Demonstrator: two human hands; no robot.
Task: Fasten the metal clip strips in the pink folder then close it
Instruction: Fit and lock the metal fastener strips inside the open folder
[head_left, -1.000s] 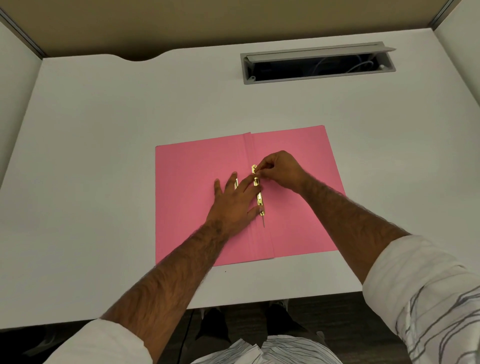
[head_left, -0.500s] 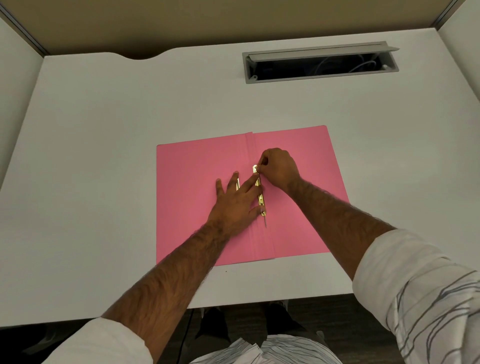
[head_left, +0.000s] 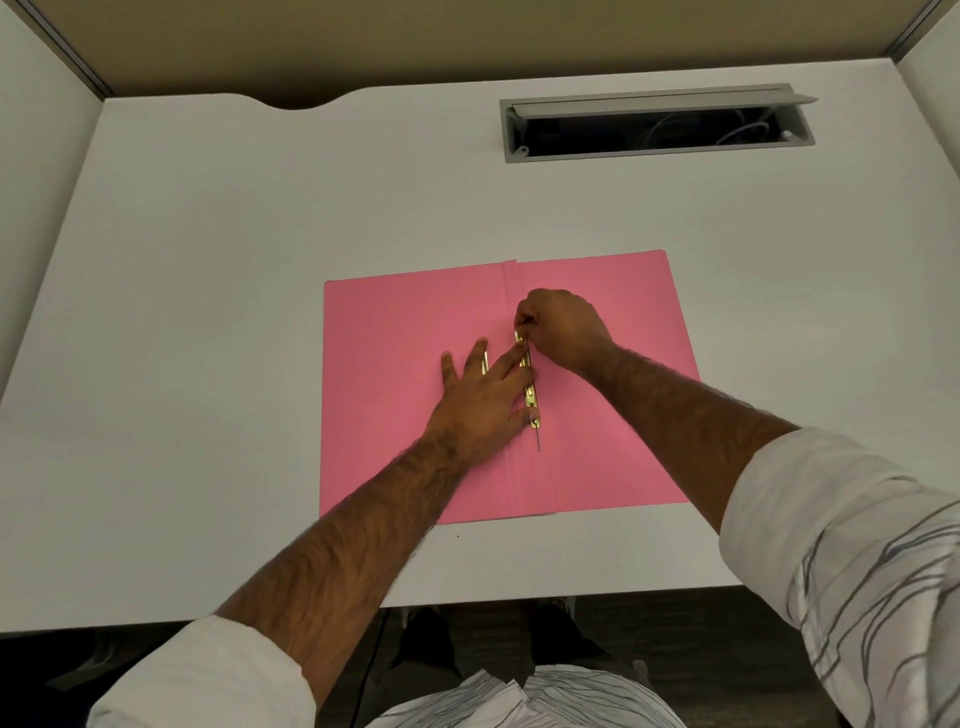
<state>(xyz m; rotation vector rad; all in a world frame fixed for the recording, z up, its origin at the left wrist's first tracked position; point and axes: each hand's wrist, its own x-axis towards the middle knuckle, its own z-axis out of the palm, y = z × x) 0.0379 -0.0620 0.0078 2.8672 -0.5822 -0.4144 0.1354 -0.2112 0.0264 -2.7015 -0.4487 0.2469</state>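
One pink folder (head_left: 415, 332) lies open on the white tabletop (head_left: 208, 260). The left hand (head_left: 480, 400) presses flat, fingers spread, across the gold clip strip (head_left: 531, 387) by the spine (a second gold strip (head_left: 485, 361) peeks between its fingers). Beyond, the right hand (head_left: 563, 327) pinches the strip's far end. Farther back sits one open cable tray (head_left: 654, 122).

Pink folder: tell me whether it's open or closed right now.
Open. The pink folder lies spread flat on the desk, both covers showing, the brass clip strip exposed along its centre fold.
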